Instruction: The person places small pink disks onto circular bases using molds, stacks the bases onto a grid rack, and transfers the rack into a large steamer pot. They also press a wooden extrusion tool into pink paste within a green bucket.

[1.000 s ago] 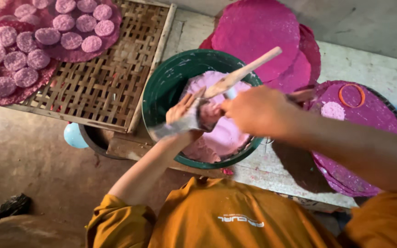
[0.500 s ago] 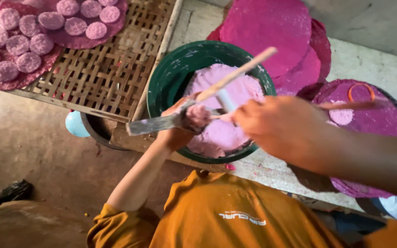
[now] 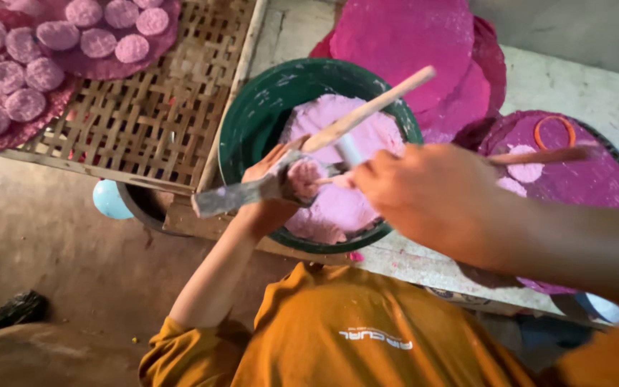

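Holding a lump of pink dough (image 3: 302,179) and a flat grey metal scraper (image 3: 241,195) mid-frame over the round green basin (image 3: 252,107), the left hand (image 3: 270,190) grips both; right hand's (image 3: 424,197) grip is blurred, cannot tell.

bench: pale concrete slab (image 3: 596,93) | on it: green bowl (image 3: 252,107), magenta discs (image 3: 410,43) | beside: woven bamboo tray (image 3: 152,115), pink cakes (image 3: 98,41)

Woven bamboo tray (image 3: 145,122) lay left, small pink patties (image 3: 98,41) rested on magenta sheets (image 3: 102,66), orange ring (image 3: 552,132) sat right
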